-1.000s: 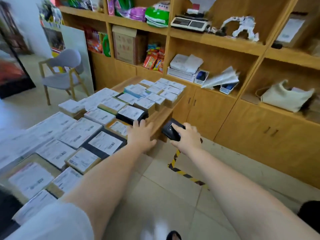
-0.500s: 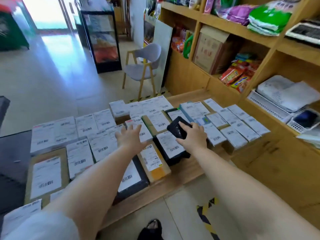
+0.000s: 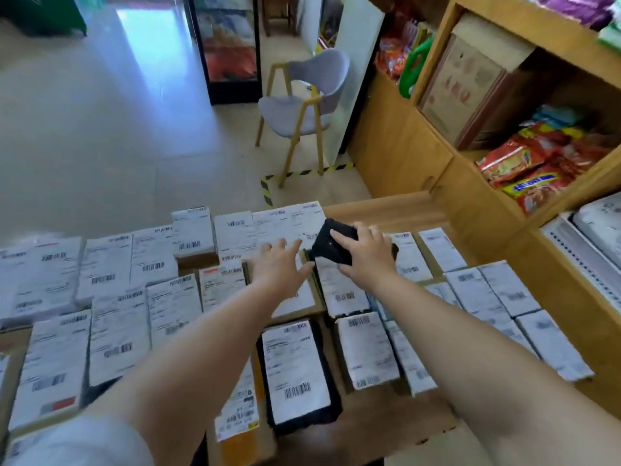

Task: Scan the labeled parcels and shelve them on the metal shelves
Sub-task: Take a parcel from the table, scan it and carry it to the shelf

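Nearest, at 6 o'clock, a black parcel (image 3: 299,375) with a white label lies flat among rows of labelled parcels (image 3: 117,334) covering the wooden table (image 3: 379,428). Past it the left hand (image 3: 280,270) reaches out, grip apart, fingers spread over a brown parcel (image 3: 295,302), perhaps touching it. At 1 o'clock the right hand (image 3: 366,258) has its grip clamped round a black scanner (image 3: 332,240). Farther, at 12 o'clock, stands a grey chair (image 3: 302,102).

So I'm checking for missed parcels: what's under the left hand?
The left hand hovers, fingers spread, over a brown parcel with a white label; its arm hides part of the label, and contact cannot be told.
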